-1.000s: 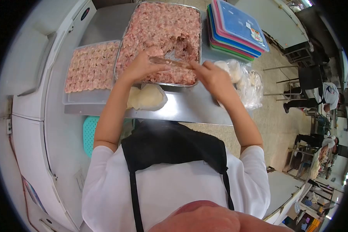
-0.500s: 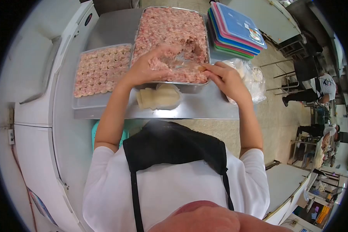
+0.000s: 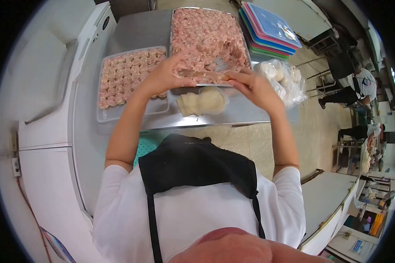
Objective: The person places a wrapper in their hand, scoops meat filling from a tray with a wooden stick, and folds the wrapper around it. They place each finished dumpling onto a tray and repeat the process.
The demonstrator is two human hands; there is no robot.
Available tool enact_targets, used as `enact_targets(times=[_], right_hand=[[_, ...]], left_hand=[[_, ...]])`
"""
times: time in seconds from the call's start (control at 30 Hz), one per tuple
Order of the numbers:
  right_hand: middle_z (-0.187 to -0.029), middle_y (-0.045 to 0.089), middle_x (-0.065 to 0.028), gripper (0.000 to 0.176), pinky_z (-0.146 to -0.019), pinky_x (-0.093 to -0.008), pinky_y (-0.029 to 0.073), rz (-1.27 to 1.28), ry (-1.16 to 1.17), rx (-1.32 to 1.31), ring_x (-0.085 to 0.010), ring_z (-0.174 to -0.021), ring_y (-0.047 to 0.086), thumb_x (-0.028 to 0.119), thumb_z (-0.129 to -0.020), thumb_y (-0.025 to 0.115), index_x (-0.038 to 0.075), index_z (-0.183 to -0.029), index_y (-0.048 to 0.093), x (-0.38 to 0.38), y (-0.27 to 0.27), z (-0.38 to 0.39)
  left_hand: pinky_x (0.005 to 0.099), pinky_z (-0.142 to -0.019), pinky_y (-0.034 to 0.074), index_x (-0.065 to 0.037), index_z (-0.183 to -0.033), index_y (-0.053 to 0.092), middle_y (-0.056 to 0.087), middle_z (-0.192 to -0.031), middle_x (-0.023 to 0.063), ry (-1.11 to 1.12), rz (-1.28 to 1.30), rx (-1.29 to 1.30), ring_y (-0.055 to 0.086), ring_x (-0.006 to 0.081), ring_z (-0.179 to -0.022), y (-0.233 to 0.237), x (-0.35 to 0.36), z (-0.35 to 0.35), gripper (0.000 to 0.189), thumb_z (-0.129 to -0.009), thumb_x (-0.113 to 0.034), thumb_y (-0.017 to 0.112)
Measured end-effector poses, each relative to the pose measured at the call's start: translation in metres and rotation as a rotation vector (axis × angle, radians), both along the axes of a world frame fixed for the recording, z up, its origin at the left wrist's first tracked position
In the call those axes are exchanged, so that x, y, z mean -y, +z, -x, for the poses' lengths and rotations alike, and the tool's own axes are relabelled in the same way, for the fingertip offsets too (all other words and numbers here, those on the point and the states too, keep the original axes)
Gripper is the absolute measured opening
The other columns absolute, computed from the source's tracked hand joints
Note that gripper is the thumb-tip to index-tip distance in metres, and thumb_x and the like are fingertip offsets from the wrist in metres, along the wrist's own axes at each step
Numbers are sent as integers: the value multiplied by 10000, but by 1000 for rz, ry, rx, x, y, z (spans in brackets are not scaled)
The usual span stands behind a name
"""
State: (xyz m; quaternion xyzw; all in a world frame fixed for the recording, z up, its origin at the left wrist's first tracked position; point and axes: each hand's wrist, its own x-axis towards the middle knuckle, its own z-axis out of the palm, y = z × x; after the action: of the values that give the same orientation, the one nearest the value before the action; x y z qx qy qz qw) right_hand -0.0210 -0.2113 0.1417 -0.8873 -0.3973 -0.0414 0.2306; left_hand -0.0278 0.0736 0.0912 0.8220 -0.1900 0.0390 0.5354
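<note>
Table edge unobstructed, with open floor to its right. Wrapper stack sits just inside it. Left hand is cupped, contents unclear. Right hand pinches a stick at the meat tray near rim. Earlier, the stick lay over the meat.

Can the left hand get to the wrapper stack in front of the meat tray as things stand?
Probably yes. The wrapper stack lies close by the left hand, on its near side, with nothing between them. Whether that hand already holds something is unclear.
</note>
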Motion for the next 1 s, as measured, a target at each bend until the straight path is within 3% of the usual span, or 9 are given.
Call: enact_targets(times=[0.13,0.23,0.33,0.53,0.63,0.73,0.83,0.93,1.0], right_hand=[[-974,660,-140,268,-759,-365,496,-213,-180,-174,-318,-859,631,213,-908,598,49,-1115,643,-3,17,25],[-1030,663,-172,275,-810,-352,494,-193,-91,-171,-310,-929,640,217,-911,595,39,-1115,644,-16,0,34],[-1077,656,-182,276,-844,-348,491,-201,-83,-300,-317,-988,633,219,-909,598,40,-1112,650,-37,-30,39],[-946,653,-156,237,-743,-388,495,-33,-153,-9,-339,-859,628,220,-898,609,76,-1078,663,-30,-7,28],[-905,652,-138,240,-710,-409,502,-130,-104,-33,-330,-828,632,266,-887,619,136,-1082,670,-46,-29,32],[-825,635,-122,231,-658,-412,501,-106,-16,4,-315,-782,628,271,-884,620,139,-1067,670,-42,-37,14],[-770,608,-95,219,-604,-406,493,84,-169,217,-292,-730,621,260,-878,623,148,-1061,670,-44,-4,25],[-745,591,-69,218,-572,-403,488,38,-148,315,-276,-701,618,254,-872,625,169,-1069,665,-63,-4,45],[-777,603,-72,246,-592,-402,495,67,-187,243,-286,-706,618,247,-875,620,167,-1106,650,-62,-10,44]], left_hand=[[312,-966,428,-52,-1172,614,647,-1131,66,-88,24,-38,579,165,-1077,-2,-22,-5,498,-719,-147,798],[297,-931,450,-50,-1168,612,668,-1052,45,-172,24,-181,596,143,-1037,-8,-30,-10,493,-721,-138,802],[265,-863,483,-24,-1107,631,674,-981,19,-285,-152,78,609,109,-974,7,-28,-6,418,-730,-105,793],[282,-832,464,-20,-947,640,644,-897,11,-248,146,-399,586,105,-901,-8,-31,-7,317,-714,-151,809],[285,-826,443,-19,-938,622,619,-875,13,-237,-16,2,565,109,-868,-2,-34,-10,338,-720,-196,810],[282,-794,441,-16,-930,621,602,-871,24,-295,-150,-88,544,107,-847,7,-39,-5,334,-737,-222,798],[296,-768,443,-29,-942,618,592,-887,39,-189,-31,-61,533,118,-845,-16,-37,-8,361,-720,-245,804],[302,-783,443,-38,-974,606,586,-914,46,-117,107,-122,539,129,-877,-25,-43,-5,390,-716,-250,806],[304,-815,448,-39,-997,597,593,-960,49,-108,-28,-199,550,132,-911,1,-43,9,377,-727,-209,798]])
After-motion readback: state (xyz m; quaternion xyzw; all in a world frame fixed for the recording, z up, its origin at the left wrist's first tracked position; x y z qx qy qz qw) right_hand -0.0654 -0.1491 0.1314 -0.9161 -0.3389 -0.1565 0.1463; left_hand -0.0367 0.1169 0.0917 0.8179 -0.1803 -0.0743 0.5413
